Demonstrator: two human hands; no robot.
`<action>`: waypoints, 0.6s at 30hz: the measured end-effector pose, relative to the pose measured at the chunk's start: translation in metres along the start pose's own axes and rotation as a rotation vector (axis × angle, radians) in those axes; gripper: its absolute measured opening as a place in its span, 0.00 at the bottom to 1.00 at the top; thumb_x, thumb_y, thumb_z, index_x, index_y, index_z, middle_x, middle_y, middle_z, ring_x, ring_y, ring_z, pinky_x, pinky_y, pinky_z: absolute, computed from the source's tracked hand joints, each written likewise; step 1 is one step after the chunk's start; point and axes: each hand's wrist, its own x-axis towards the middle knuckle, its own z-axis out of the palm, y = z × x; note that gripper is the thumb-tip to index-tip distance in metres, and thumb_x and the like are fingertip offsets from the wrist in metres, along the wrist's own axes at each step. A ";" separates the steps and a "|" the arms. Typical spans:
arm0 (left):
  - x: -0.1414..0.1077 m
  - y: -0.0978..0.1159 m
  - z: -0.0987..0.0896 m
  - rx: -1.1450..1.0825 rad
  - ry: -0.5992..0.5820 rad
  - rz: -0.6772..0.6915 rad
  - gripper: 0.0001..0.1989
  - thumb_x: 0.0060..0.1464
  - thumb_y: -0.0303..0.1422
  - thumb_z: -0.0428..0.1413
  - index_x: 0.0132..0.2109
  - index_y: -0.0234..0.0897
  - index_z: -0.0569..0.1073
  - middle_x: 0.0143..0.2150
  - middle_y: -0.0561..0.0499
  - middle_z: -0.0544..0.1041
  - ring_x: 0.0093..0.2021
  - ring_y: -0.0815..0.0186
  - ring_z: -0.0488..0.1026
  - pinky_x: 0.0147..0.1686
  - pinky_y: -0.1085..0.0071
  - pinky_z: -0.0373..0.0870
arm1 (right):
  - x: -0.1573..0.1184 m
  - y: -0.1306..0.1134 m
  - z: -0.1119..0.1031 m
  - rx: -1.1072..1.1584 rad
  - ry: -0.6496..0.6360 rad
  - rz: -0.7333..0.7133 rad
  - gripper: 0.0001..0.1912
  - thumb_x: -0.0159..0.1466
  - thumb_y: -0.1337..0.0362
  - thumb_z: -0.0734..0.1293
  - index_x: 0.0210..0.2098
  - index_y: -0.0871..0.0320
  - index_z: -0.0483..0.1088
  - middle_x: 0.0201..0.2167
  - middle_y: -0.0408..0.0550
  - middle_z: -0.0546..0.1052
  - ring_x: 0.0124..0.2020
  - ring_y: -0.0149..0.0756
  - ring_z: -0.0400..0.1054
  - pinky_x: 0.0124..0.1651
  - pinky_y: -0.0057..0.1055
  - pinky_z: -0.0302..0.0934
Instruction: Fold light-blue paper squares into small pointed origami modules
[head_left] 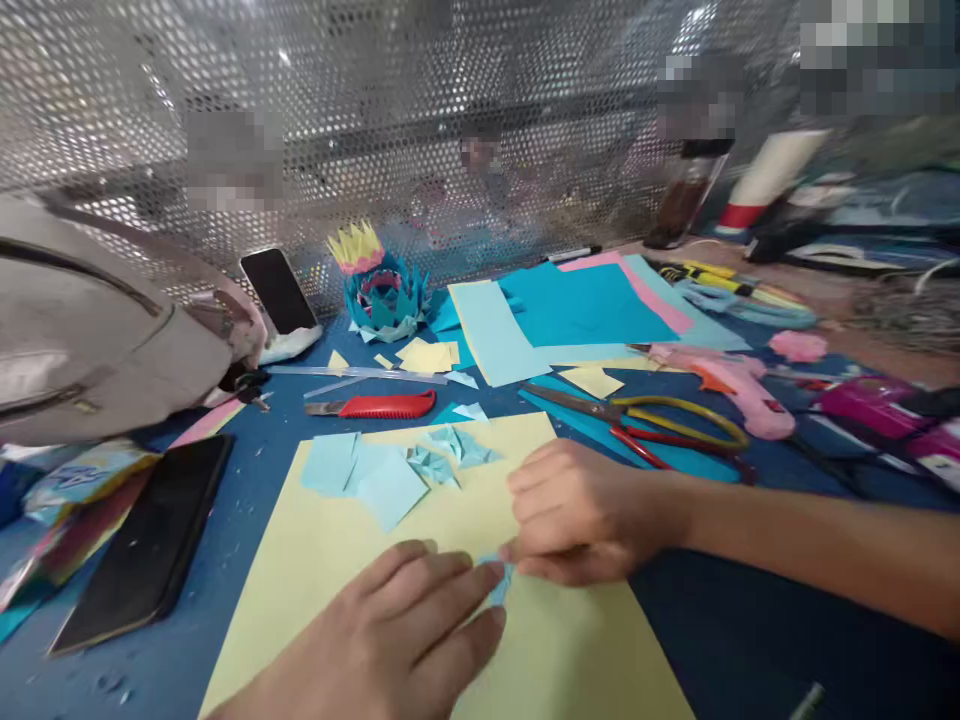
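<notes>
A small piece of light blue paper (501, 590) lies on a large pale yellow sheet (322, 600), mostly covered by fingers. From the left, my left hand (420, 620) holds it down with its fingertips. My right hand (577, 515) is curled, and its fingertips press on the piece's upper right edge. Just beyond my hands are light blue paper squares (394, 488) and a few small folded light blue pieces (457, 445) on the same sheet.
Behind the sheet lie a red cutter (386, 405), scissors (630, 408) and coloured paper sheets (585, 305). A pink glue gun (750, 390) lies to the right. A blue paper flower with a yellow top (386, 295) stands near the mesh wall. Phones (150, 545) and a bag (97, 320) are left.
</notes>
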 end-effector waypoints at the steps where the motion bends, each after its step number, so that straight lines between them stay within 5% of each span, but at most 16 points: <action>1: 0.000 0.000 -0.001 0.003 -0.003 -0.001 0.17 0.74 0.31 0.44 0.55 0.35 0.77 0.62 0.50 0.76 0.55 0.60 0.74 0.54 0.63 0.70 | 0.000 0.000 0.000 0.000 0.002 0.005 0.24 0.76 0.61 0.55 0.29 0.60 0.74 0.18 0.42 0.68 0.24 0.35 0.56 0.28 0.35 0.48; 11: -0.011 0.006 0.022 -0.039 0.069 -0.027 0.20 0.75 0.31 0.41 0.59 0.34 0.75 0.65 0.49 0.72 0.59 0.59 0.70 0.59 0.61 0.66 | 0.000 -0.003 -0.003 -0.039 0.036 -0.010 0.21 0.76 0.62 0.56 0.35 0.60 0.76 0.18 0.41 0.66 0.23 0.35 0.55 0.26 0.35 0.46; 18: -0.007 0.007 0.015 -0.049 0.089 -0.026 0.19 0.75 0.29 0.42 0.58 0.33 0.75 0.60 0.51 0.77 0.59 0.62 0.70 0.65 0.64 0.61 | 0.001 -0.004 -0.003 0.035 -0.001 0.034 0.21 0.76 0.61 0.56 0.31 0.59 0.74 0.19 0.41 0.66 0.24 0.33 0.57 0.27 0.33 0.48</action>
